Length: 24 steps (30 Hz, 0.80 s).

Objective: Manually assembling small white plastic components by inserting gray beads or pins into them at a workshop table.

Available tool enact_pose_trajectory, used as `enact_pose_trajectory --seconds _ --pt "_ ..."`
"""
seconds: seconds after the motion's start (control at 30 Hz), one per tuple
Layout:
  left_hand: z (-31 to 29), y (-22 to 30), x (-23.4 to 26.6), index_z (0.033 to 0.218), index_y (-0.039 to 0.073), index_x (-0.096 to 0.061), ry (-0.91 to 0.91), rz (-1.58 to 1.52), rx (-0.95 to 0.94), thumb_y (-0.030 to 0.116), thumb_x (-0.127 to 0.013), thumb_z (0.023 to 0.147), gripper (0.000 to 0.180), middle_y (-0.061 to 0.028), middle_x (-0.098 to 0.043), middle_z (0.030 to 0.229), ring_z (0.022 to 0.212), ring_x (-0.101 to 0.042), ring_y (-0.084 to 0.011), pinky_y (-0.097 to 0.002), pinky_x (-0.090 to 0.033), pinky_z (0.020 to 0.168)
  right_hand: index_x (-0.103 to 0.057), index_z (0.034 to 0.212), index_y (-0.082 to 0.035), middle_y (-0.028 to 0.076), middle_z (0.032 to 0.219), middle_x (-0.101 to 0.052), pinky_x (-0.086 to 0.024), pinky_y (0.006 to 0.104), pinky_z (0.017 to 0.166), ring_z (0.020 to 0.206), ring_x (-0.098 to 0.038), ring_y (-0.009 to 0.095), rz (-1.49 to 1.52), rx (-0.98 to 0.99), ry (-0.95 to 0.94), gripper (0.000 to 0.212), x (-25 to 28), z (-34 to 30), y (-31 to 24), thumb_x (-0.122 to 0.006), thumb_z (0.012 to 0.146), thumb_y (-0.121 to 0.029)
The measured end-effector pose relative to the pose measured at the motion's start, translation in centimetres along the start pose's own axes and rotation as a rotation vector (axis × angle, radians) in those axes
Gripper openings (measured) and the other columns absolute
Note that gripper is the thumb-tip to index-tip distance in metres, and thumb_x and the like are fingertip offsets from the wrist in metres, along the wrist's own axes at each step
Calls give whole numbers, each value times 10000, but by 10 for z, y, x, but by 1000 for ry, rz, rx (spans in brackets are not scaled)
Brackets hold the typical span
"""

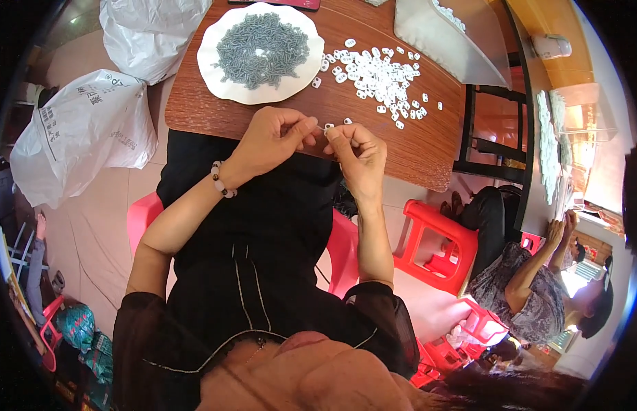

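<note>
Over the near edge of the wooden table, my left hand (274, 142) is closed in a pinch. A thin greyish piece (320, 128) sticks out from its fingertips toward the other hand. My right hand (359, 159) is also pinched, and a small white plastic piece (328, 127) shows at its thumb and fingertip. The fingertips of both hands are close together but apart. Just beyond them stands a scalloped white plate (207, 77) heaped with small grey rod-like pieces (263, 51). To its right, many white pieces with holes (383, 79) lie scattered.
A pale bin-like container (431, 44) with white pieces stands at the table's far right. White plastic sacks (85, 130) sit on the floor at left. Red stools (438, 240) stand at right, where another person (524, 294) works at another table.
</note>
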<state>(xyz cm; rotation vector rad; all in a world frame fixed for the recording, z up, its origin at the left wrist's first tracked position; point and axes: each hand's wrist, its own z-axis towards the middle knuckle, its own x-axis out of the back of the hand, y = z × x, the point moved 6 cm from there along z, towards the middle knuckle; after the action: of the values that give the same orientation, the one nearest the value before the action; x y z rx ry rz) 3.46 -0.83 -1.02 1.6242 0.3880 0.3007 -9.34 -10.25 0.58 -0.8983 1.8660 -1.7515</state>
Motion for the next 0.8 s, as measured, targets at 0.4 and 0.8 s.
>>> enact_pose_trajectory --seconds 0.4,0.8 --pt "1 -4 1 933 -48 -675 67 -58 -14 139 -618 899 198 -64 -685 774 652 -595 -62 -220 -488 594 -666 849 -11 -18 688 -625 -368 166 546 600 -493 15 -152 94 154 122 19 6 -1 -652 903 -119" --pt "-2 17 -12 992 6 -607 209 660 -324 81 -652 833 182 -120 -582 801 631 -597 -238 -331 -477 574 -641 798 -28 133 679 -629 -457 395 591 630 -604 296 -720 227 294 189 46 6 -12 -649 862 -206"
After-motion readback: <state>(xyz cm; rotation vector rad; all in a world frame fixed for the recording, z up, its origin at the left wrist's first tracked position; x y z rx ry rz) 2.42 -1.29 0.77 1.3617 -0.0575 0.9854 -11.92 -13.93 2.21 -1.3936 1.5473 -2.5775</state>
